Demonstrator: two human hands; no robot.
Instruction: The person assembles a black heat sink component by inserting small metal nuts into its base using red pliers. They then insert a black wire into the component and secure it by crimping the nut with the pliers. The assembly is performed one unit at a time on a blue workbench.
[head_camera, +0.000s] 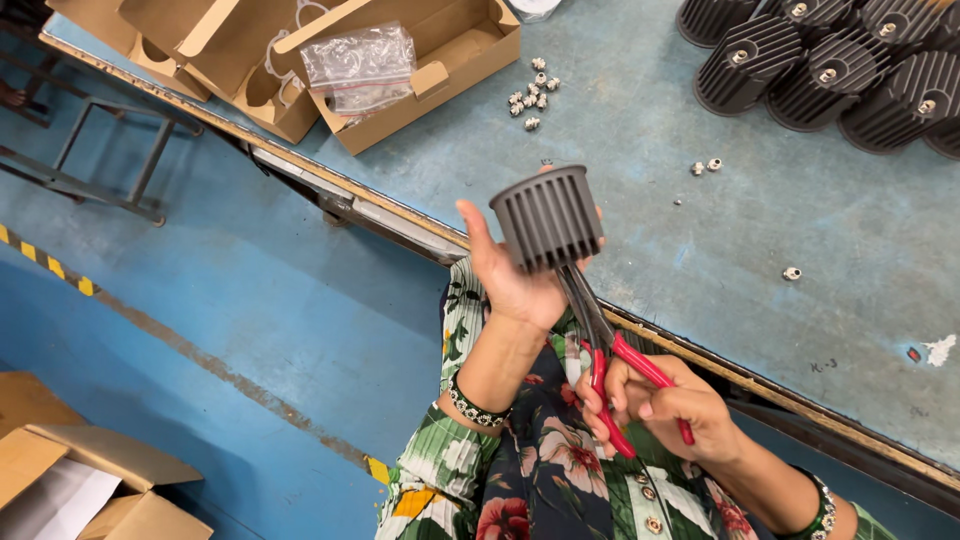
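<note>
While our left hand (515, 285) grasps the black ribbed cylinder (545, 215) above the table (700, 230) edge, our right hand (665, 405) squeezes red-handled pliers (610, 355), their tips apparently reaching underneath it.

L hand (515, 275) raised, gripping, R hand (665, 405) fingers (600, 410) clenched

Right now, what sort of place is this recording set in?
Probably a small factory assembly bench: a worn blue-green worktable carries a batch of black finned metal housings and loose small silver fittings, with open cardboard cartons alongside.
</note>
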